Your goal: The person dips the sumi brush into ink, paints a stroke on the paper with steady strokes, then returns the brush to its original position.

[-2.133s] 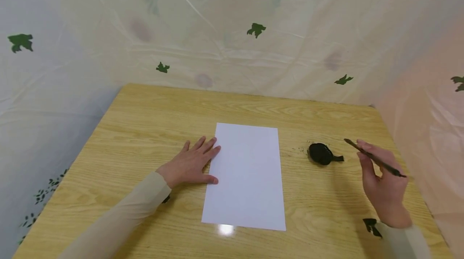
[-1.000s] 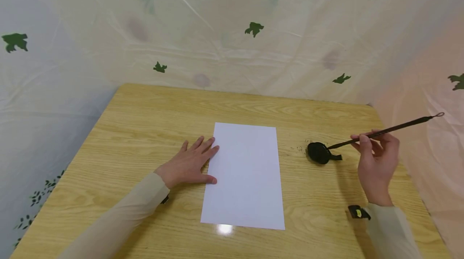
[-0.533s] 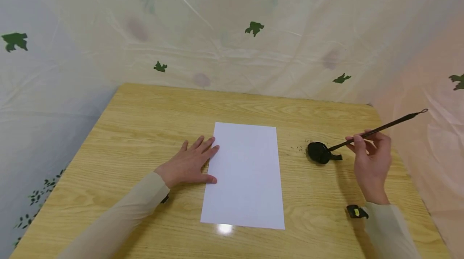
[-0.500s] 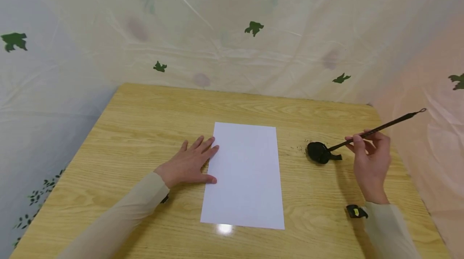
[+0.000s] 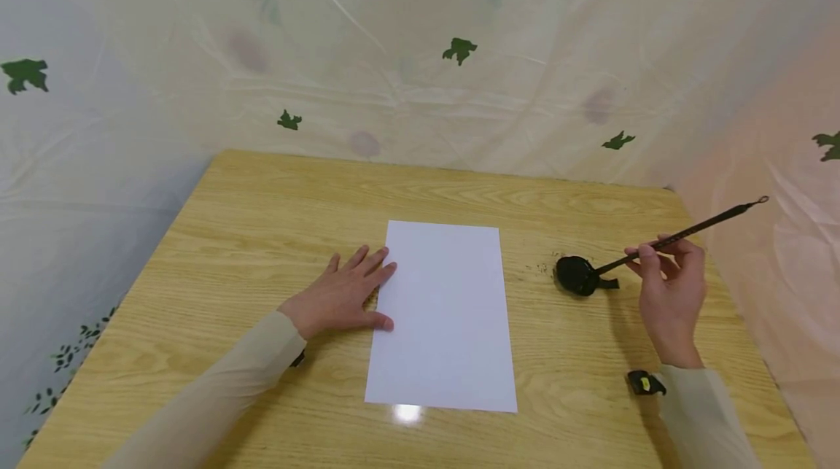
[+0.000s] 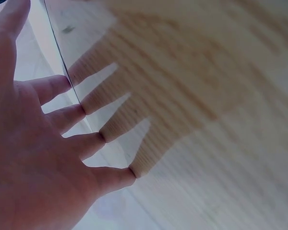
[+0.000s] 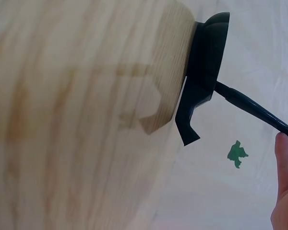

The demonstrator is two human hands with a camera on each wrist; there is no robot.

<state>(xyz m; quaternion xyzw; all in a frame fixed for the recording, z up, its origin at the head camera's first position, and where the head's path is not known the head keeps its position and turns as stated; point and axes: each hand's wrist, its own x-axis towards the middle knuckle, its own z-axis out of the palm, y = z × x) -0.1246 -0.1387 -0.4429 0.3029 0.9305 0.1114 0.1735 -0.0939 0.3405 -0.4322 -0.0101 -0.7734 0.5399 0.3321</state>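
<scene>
A sheet of white paper lies on the wooden table in the head view. Fingers spread, my left hand rests flat at the paper's left edge, with the thumb and some fingertips on it. To the right sits a small black ink dish with a short handle. My right hand pinches a dark calligraphy brush with a loop at its upper end. The brush slants down to the dish, and its tip is hidden inside the rim. From the side, the right wrist view shows the dish and the brush entering it.
Small dark specks mark the wood left of the dish. The wooden table is bordered by a pale curtain with green leaf-like shapes at the back and both sides. A bright light reflection shows near the paper's bottom edge.
My right hand has turned the brush from beside the dish so that its lower end goes into the dish. Over the last second it has shifted slightly left. The left hand stays put.
</scene>
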